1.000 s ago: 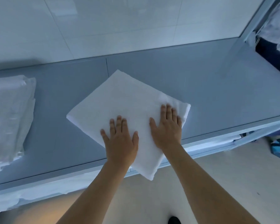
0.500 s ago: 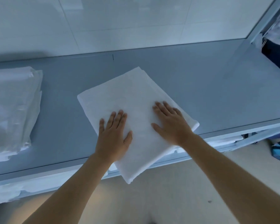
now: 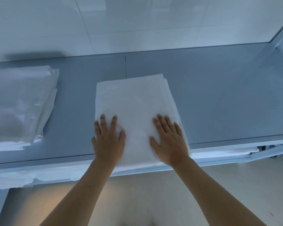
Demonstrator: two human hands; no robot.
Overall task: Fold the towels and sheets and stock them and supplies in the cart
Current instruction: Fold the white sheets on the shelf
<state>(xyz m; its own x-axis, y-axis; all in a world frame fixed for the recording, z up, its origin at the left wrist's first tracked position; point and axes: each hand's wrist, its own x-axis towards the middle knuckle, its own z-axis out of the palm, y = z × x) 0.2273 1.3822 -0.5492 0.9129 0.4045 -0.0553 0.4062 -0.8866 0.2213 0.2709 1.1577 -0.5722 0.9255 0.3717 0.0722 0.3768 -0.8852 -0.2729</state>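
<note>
A folded white towel [image 3: 134, 101] lies on the grey shelf top [image 3: 219, 95], its sides square to the front edge and its near end hanging slightly over that edge. My left hand [image 3: 108, 139] lies flat on the towel's near left part, fingers straight and spread. Flat on the near right part is my right hand [image 3: 169, 141], its fingers pointing up and left. Both hands press on the cloth without gripping it.
A stack of folded white sheets [image 3: 18, 105] sits on the same shelf at the left. More white linen [image 3: 15, 178] shows on a lower shelf under the front edge. A white tiled wall [image 3: 137, 22] stands behind. A shelf post [image 3: 279, 30] rises at the right.
The towel has turned from lying diagonally to lying square with the shelf edge. Both hands stayed flat on it and turned with it.
</note>
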